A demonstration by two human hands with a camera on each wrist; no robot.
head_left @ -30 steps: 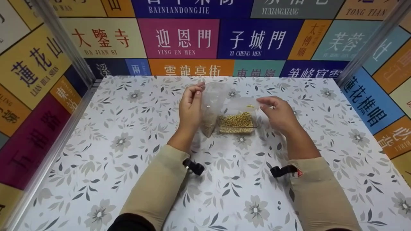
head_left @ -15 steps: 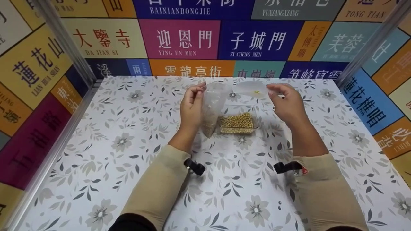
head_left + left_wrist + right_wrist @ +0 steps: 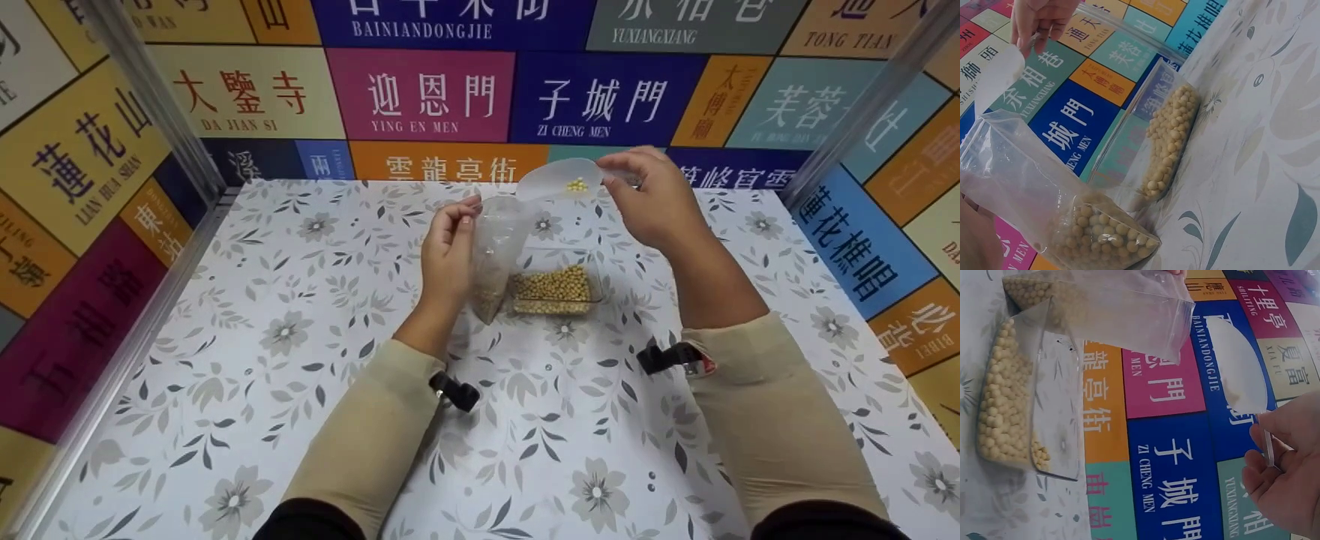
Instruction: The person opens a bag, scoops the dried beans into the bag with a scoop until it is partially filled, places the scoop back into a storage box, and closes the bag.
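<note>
My left hand (image 3: 446, 259) grips the top edge of a clear zip bag (image 3: 501, 232), which stands upright on the table. Soybeans (image 3: 1103, 236) fill the bag's lower part. In my right hand (image 3: 652, 199) is the thin handle of a white scoop (image 3: 544, 178), pinched between thumb and fingers. A few soybeans (image 3: 576, 185) lie in the scoop, whose tip hangs just above the bag's mouth. To the right of the bag sits a clear rectangular container (image 3: 1057, 405), partly filled with soybeans (image 3: 551, 289).
A white tablecloth (image 3: 300, 420) with grey flowers and leaves covers the table. Behind it rises a wall of coloured panels (image 3: 424, 94) with printed characters. Metal posts (image 3: 161, 97) stand at the corners.
My right hand has lifted the scoop with soybeans up from the container, then moved it left to above the bag's mouth. The left hand and bag have stayed nearly still.
</note>
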